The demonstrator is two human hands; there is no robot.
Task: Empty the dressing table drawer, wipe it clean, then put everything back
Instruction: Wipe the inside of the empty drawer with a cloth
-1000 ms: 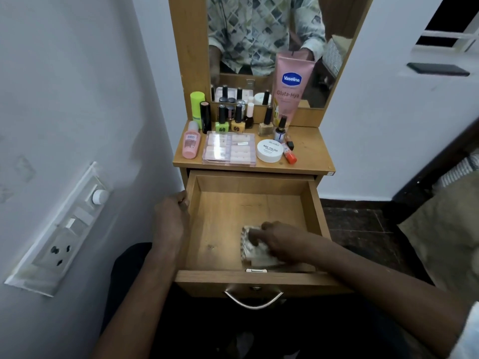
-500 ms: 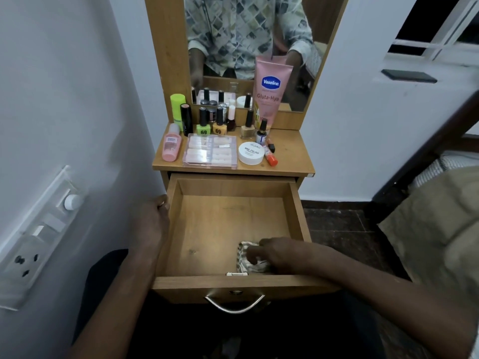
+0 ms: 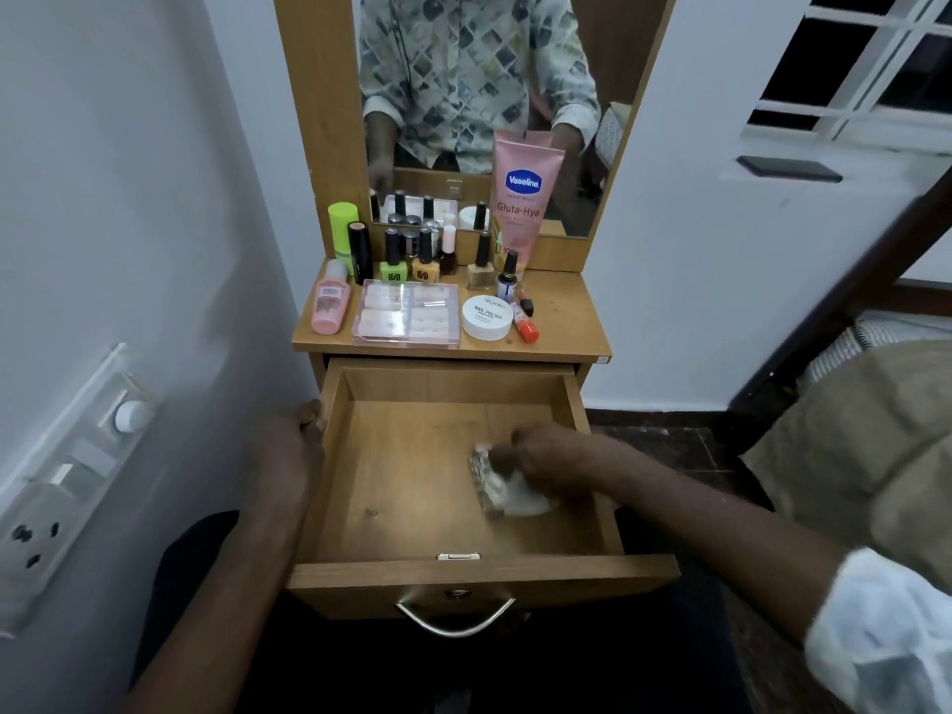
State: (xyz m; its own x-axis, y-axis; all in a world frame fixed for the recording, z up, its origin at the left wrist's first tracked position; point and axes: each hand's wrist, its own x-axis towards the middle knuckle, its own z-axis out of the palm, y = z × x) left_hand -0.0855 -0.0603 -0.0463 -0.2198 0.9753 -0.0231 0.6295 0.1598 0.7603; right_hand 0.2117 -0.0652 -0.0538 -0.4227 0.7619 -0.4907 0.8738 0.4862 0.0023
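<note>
- The dressing table point(image 3: 564, 322), between white walls point(image 3: 129, 198), is being crowded by bottles point(image 3: 394, 273).
- The open drawer point(image 3: 402, 466) is being gripped at its left edge by the left hand point(image 3: 291, 450).
- A white cloth point(image 3: 507, 489) is being clutched by the right hand point(image 3: 551, 456), right of the drawer's centre.

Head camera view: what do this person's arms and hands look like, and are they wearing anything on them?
No gloves on the left hand or the right hand, and both forearms are bare. The right arm ends in a pale sleeve with a grey-green pattern, pushed up near the elbow.
</note>
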